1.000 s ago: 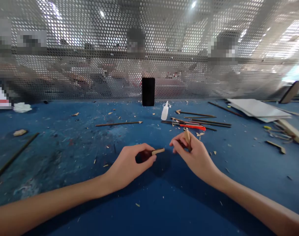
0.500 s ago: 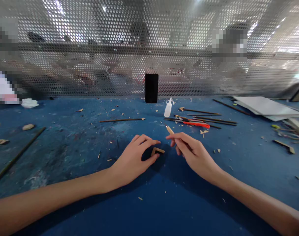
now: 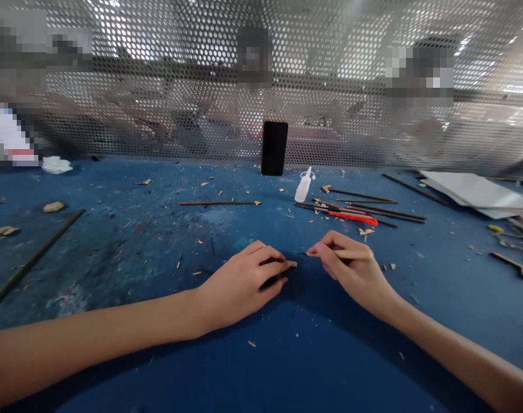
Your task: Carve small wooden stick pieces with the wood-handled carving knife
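Note:
My left hand (image 3: 239, 284) rests low on the blue work surface, with its fingers closed over a small piece of light wood (image 3: 291, 264). Only the tip of that piece shows past my fingertips. My right hand (image 3: 351, 272) pinches a slim wooden stick (image 3: 351, 253) that lies nearly level. Its pointed end (image 3: 309, 253) sticks out just past my fingers, close to the tip of the wood piece but apart from it.
Beyond my hands lie a red-handled utility knife (image 3: 353, 218), a white glue bottle (image 3: 303, 186), and several dark sticks (image 3: 221, 203). A black upright slab (image 3: 274, 148) stands before a perforated metal screen (image 3: 330, 57), with people behind it. White sheets (image 3: 476, 192) lie at right.
The wood piece, visible as an angled shape earlier, is now mostly covered by my left fingers. My right hand has swung its stick from steep to nearly level and moved closer to my left hand.

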`<state>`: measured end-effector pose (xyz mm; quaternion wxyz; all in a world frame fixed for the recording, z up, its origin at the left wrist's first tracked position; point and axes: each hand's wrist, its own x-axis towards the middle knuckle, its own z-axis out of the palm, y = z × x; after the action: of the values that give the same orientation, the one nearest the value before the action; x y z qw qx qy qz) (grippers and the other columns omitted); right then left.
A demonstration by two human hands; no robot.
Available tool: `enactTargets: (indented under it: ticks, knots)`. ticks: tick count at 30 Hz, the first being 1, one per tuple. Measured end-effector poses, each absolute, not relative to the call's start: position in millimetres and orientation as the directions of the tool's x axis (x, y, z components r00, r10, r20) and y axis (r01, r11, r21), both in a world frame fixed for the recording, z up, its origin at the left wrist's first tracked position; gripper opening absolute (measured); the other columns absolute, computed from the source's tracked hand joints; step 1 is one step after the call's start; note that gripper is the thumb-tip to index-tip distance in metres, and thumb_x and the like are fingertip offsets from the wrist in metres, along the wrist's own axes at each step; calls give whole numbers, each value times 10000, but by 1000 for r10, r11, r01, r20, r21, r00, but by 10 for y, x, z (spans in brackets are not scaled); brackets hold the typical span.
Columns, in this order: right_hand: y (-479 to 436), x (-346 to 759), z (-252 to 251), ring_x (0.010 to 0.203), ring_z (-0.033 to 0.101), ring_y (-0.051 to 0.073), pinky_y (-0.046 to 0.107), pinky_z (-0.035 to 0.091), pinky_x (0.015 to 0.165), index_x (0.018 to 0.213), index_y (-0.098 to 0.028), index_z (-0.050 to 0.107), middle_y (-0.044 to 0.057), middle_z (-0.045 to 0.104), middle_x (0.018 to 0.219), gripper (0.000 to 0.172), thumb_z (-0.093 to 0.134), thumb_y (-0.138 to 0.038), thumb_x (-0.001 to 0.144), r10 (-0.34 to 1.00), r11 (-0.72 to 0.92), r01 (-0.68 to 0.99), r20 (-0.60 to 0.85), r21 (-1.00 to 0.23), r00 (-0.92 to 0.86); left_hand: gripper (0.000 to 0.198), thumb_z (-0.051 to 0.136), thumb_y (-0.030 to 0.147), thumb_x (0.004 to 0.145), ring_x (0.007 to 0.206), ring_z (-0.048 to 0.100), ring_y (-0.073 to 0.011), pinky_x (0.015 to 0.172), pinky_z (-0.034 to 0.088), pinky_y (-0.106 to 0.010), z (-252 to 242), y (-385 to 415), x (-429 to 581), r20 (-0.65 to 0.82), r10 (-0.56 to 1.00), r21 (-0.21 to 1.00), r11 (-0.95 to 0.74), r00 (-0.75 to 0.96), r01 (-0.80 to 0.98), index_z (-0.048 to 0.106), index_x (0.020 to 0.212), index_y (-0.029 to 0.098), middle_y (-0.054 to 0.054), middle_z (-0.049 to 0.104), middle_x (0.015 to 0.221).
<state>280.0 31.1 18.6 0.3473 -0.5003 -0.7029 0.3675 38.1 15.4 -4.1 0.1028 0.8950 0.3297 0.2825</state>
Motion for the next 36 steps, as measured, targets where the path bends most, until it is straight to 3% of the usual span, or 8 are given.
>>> enactTargets:
  ticks: [2, 7, 15, 27, 32, 36]
  knots:
    - [319, 2793, 168, 525, 412, 89, 249, 328, 483, 756, -204, 564, -40, 498, 611, 394, 540, -508, 1005, 963, 218, 440, 119, -871, -241, 264, 576, 257, 1012, 1070, 606, -200, 994, 542, -363, -31, 140, 385, 442, 637, 369, -771, 632, 519, 714, 1210, 150, -76, 690, 1139]
    - [303, 2773, 144, 448, 475, 100, 238, 392, 439, 866, -236, 522, -68, 505, 541, 406, 350, -547, 1062, 952, 185, 391, 66, -902, -298, 269, 583, 271, 1012, 1088, 596, -204, 1003, 541, -366, -33, 148, 379, 440, 618, 368, -786, 652, 497, 708, 1214, 143, -83, 681, 1138]
    - [294, 2771, 165, 492, 485, 83, 235, 417, 484, 806, -234, 433, -75, 515, 598, 362, 458, -504, 1046, 940, 194, 439, 38, -877, -339, 239, 576, 245, 1015, 1091, 603, -199, 1009, 546, -368, -17, 146, 391, 450, 609, 363, -793, 653, 490, 719, 1165, 129, -84, 692, 1117]
    - [285, 2773, 165, 540, 395, 108, 274, 356, 521, 806, -237, 410, -64, 461, 627, 344, 427, -471, 1058, 929, 253, 490, 67, -834, -364, 237, 579, 242, 1013, 1088, 611, -205, 998, 559, -380, -10, 137, 400, 452, 609, 360, -793, 652, 491, 717, 1172, 135, -87, 696, 1123]
    - [336, 2787, 182, 597, 406, 120, 275, 344, 544, 862, -223, 527, -44, 486, 680, 288, 529, -465, 1017, 932, 261, 489, 85, -832, -353, 231, 572, 215, 1005, 1100, 614, -205, 1010, 555, -379, -9, 136, 405, 449, 624, 380, -781, 639, 495, 728, 1159, 144, -81, 702, 1118]
    - [358, 2798, 165, 584, 406, 113, 269, 346, 522, 788, -213, 518, -35, 465, 701, 376, 513, -515, 1012, 948, 228, 482, 81, -846, -307, 269, 560, 134, 974, 1133, 621, -202, 1038, 549, -375, -20, 141, 404, 450, 633, 401, -773, 629, 492, 717, 1192, 142, -78, 706, 1160]
